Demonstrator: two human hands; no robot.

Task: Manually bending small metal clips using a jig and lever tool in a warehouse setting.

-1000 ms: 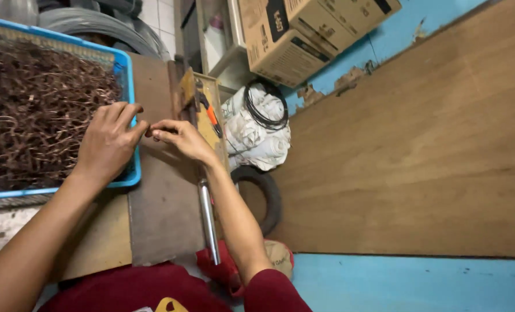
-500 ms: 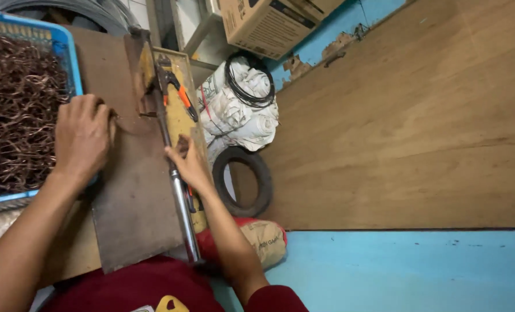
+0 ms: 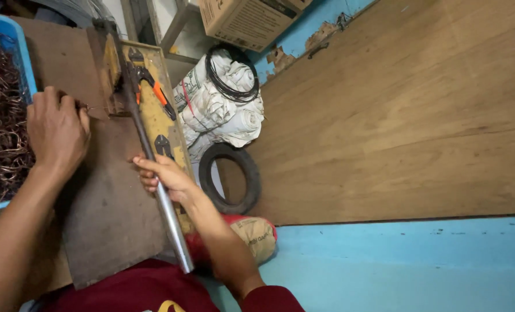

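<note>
Head view, the only one: the person is sitting over a dark worn board (image 3: 104, 214) with a lever-type bench cutter mounted along its right side. The right hand (image 3: 165, 176) is wrapping around the long metal lever handle (image 3: 168, 216), fingers closed on it about midway along its length; the handle is lying low, running from the pivot block (image 3: 114, 86) at the top of the board down toward the person's lap. The left hand (image 3: 58, 130) is resting on the board just beside the pivot block, fingertips pinched together on a thin piece of copper wire (image 3: 93, 108) that is pointing into the cutter; the piece itself is too small to make out clearly. The two hands are working well apart, one feeding, one on the lever. To the left, a blue plastic crate (image 3: 23, 58) is holding a large tangle of brown copper wire pieces (image 3: 0, 133), and it is looking well filled, so by my judgement much stock is remaining. No heap of finished pieces is showing in view, so I cannot tell how many are done. Beyond the board: orange-handled pliers (image 3: 153, 89) on a yellow plank, a white sack (image 3: 223, 110) topped with a black wire coil, a small black tyre (image 3: 234, 179), a cardboard box (image 3: 246, 20).
</note>
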